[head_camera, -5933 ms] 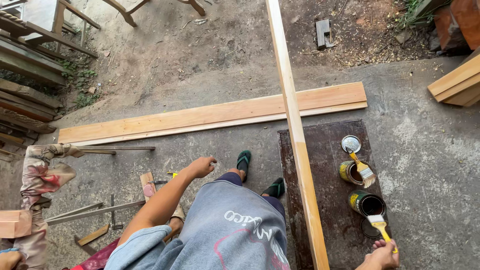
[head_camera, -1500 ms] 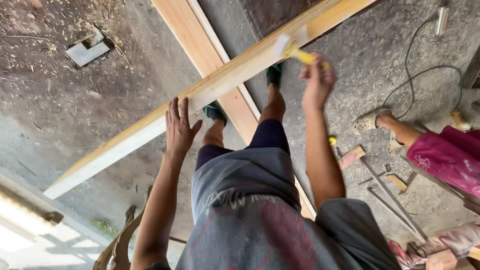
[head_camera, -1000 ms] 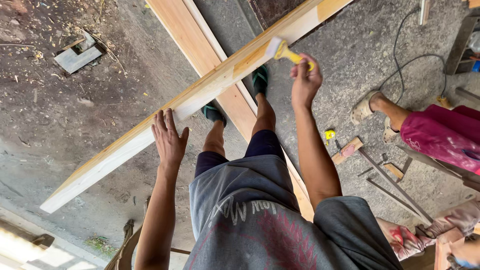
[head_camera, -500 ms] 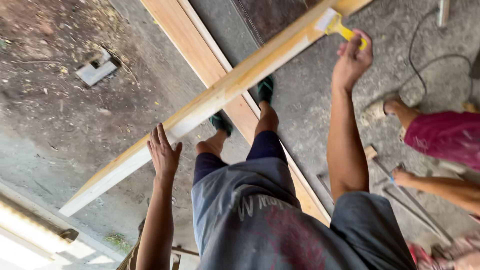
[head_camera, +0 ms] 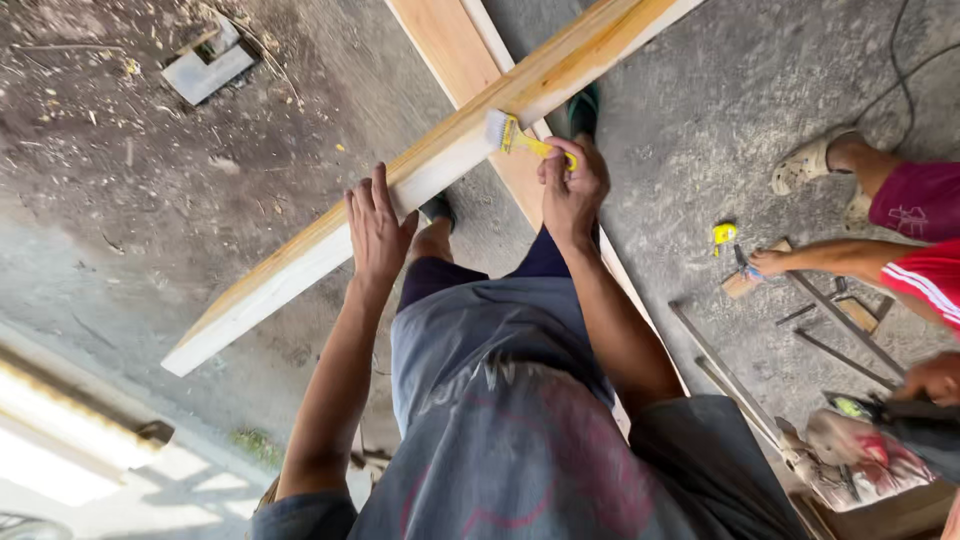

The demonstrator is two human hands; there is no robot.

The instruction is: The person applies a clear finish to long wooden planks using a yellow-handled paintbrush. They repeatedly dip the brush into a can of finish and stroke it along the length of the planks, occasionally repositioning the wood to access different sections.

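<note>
**Two planks, one brush, two hands at work on a concrete floor**

Change from half a second ago: the right hand [head_camera: 572, 185] has drawn back along the upper plank [head_camera: 440, 165], bringing the yellow-handled paintbrush [head_camera: 518, 135] from near the plank's far end to its middle; the left hand [head_camera: 377, 228] stays on the near part of that plank.

Hands, 2. Left: fingers spread flat, pressing the plank's edge, grasping nothing. Right: fingers clenched around the brush handle, bristles touching the plank's face.

Planks, 2. The upper one runs diagonally above the second plank [head_camera: 450, 50], which lies on the concrete floor [head_camera: 700, 110].

Containers: none in view.

Other items: one metal bracket [head_camera: 205, 68] on the floor near the top left corner; another person's hand [head_camera: 772, 262] at the right edge, just beside a small yellow object [head_camera: 724, 234].
</note>
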